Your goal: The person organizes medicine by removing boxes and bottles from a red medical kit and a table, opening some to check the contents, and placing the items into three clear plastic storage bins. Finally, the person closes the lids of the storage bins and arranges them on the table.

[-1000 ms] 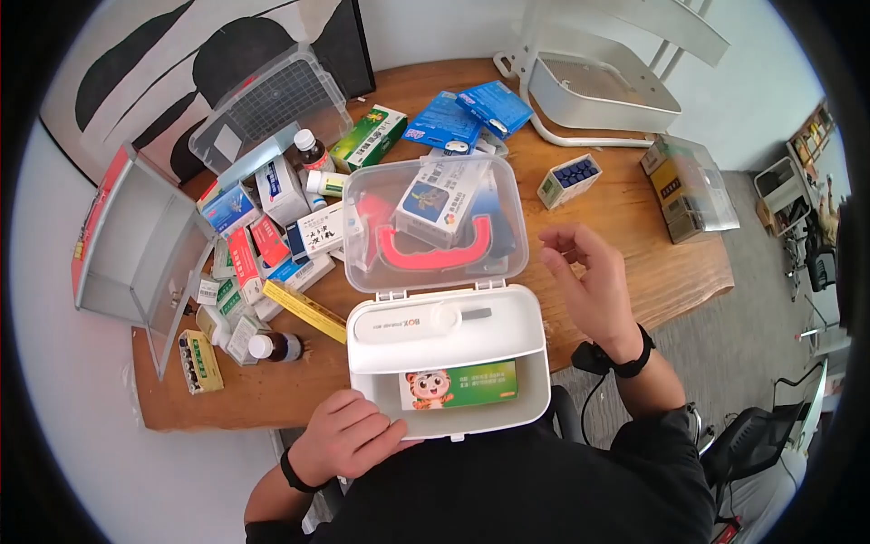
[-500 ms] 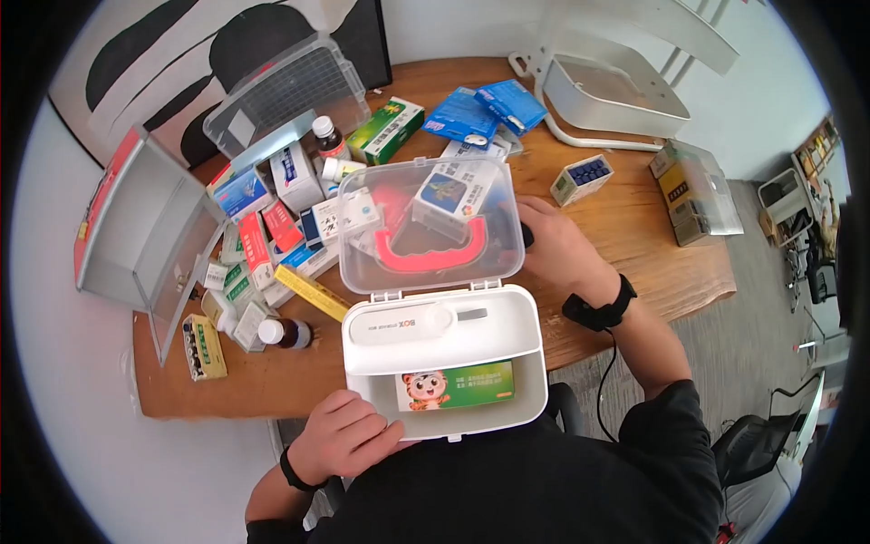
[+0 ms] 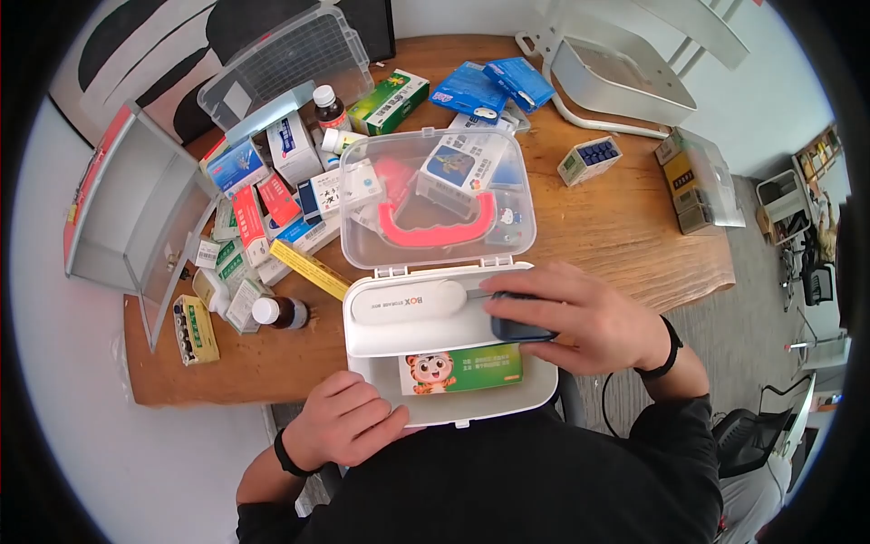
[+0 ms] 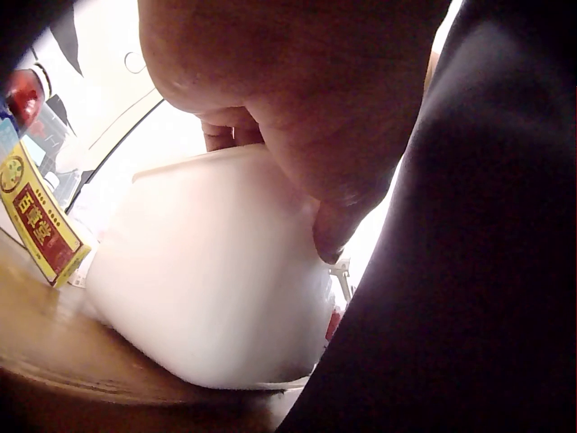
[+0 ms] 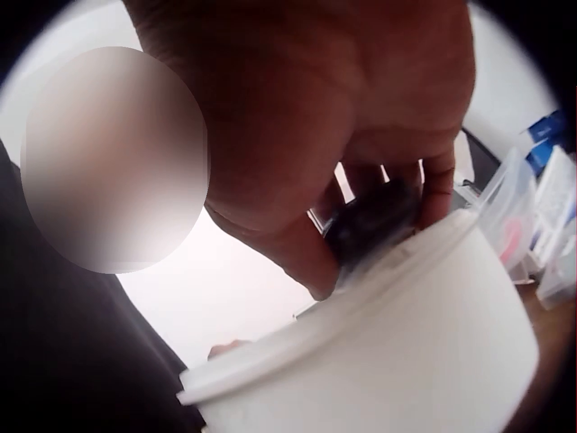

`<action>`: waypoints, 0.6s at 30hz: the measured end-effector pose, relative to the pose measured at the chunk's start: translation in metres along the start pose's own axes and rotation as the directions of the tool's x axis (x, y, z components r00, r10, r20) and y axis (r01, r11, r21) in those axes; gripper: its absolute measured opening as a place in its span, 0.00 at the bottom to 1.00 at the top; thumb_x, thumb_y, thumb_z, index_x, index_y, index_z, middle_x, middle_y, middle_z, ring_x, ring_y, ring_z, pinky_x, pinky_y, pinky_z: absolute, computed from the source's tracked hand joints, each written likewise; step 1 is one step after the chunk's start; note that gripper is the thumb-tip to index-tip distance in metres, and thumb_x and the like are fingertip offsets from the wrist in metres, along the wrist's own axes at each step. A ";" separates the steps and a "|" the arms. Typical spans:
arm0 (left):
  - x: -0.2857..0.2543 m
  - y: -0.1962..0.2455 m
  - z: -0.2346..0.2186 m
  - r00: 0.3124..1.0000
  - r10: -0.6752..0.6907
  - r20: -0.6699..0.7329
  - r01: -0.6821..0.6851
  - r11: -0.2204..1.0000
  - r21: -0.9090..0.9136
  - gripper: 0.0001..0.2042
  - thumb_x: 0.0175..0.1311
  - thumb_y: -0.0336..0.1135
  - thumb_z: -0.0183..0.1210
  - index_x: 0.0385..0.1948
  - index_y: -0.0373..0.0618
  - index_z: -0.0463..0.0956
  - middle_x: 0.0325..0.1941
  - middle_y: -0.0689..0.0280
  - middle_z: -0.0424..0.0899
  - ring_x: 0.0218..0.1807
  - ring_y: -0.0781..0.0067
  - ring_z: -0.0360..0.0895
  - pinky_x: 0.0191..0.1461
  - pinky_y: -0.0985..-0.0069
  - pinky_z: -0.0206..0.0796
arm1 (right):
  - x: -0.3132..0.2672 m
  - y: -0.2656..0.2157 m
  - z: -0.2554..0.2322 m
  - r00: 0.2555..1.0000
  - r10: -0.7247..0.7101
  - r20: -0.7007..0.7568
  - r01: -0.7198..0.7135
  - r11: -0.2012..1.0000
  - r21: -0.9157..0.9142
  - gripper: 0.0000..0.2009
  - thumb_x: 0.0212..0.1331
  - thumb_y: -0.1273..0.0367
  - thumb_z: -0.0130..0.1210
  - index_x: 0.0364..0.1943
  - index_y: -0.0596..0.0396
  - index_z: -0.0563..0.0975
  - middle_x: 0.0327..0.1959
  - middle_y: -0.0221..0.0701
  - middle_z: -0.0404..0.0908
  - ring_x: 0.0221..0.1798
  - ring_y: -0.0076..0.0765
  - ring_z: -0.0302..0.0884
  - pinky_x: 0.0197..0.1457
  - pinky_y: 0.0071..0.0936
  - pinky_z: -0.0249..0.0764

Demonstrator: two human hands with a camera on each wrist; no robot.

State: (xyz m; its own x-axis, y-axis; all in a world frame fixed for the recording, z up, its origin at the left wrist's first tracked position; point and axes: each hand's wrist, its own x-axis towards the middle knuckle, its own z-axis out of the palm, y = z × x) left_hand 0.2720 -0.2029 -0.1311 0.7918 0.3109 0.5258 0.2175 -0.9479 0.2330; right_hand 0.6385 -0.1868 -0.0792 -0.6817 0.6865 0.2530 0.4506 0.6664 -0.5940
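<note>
Over the white box (image 4: 212,271), right fingers (image 3: 544,313) pinch a dark object (image 3: 515,330) while left fingers (image 3: 373,424) grip the rim (image 3: 503,416)

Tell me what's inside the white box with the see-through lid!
A green tiger box is in the bottom part. The right hand holds a dark thing at the upper tray. The tray hides the back part underneath.

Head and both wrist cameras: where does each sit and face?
Head: on the head, facing forward-down over the white box; left hand, right hand, black clothing show.
Left wrist: on that wrist, facing the box's side; left hand and clothing show.
Right wrist: on that wrist, facing the rim; right hand and clothing show.
Shared by head and right wrist: the held dark object.
</note>
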 end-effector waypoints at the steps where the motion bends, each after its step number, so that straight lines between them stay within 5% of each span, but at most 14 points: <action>1: -0.001 0.001 0.000 1.000 0.002 -0.002 -0.002 1.000 0.014 0.13 0.56 0.35 0.79 0.38 0.45 0.86 0.30 0.73 0.75 0.32 0.74 0.74 0.39 0.73 0.66 | 0.001 0.001 0.002 1.000 -0.002 0.007 0.002 1.000 0.007 0.34 0.52 0.74 0.76 0.68 0.58 0.80 0.73 0.45 0.79 0.69 0.58 0.81 0.72 0.49 0.78; 3: -0.003 0.003 0.000 1.000 -0.008 -0.005 0.009 1.000 0.023 0.13 0.56 0.35 0.79 0.38 0.44 0.86 0.30 0.73 0.75 0.32 0.74 0.74 0.39 0.73 0.66 | 0.003 0.002 0.006 0.998 0.000 0.056 0.008 0.990 -0.144 0.33 0.54 0.72 0.75 0.68 0.57 0.80 0.74 0.45 0.77 0.69 0.57 0.80 0.70 0.49 0.78; 10: -0.005 -0.001 0.003 1.000 -0.007 -0.026 0.007 1.000 0.020 0.13 0.57 0.36 0.80 0.36 0.44 0.85 0.29 0.72 0.75 0.32 0.73 0.75 0.41 0.73 0.69 | -0.004 -0.001 0.009 0.996 -0.078 -0.044 0.069 0.982 -0.178 0.26 0.50 0.73 0.75 0.58 0.57 0.86 0.65 0.42 0.84 0.63 0.55 0.83 0.64 0.49 0.80; 16: -0.005 -0.002 0.003 1.000 0.006 -0.022 -0.006 1.000 -0.001 0.12 0.57 0.35 0.80 0.35 0.43 0.85 0.30 0.72 0.78 0.32 0.73 0.77 0.42 0.74 0.71 | -0.009 -0.007 0.014 0.990 0.024 -0.138 -0.055 0.971 -0.232 0.23 0.44 0.81 0.74 0.50 0.56 0.89 0.59 0.41 0.87 0.58 0.54 0.85 0.60 0.47 0.82; 18: -0.005 0.002 0.009 0.985 -0.060 -0.161 0.053 0.997 -0.048 0.12 0.61 0.38 0.78 0.36 0.42 0.85 0.32 0.71 0.82 0.35 0.70 0.81 0.48 0.72 0.75 | -0.015 -0.007 0.020 0.977 0.033 -0.210 -0.077 0.976 -0.202 0.23 0.45 0.81 0.73 0.50 0.56 0.89 0.58 0.42 0.87 0.58 0.55 0.85 0.61 0.47 0.82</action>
State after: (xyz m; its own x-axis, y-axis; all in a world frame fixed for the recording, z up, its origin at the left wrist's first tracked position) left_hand 0.2734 -0.2075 -0.1407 0.6751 0.3741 0.6358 0.2310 -0.9257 0.2994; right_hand 0.6347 -0.2077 -0.0940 -0.5303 0.7541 0.3876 0.6085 0.6568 -0.4453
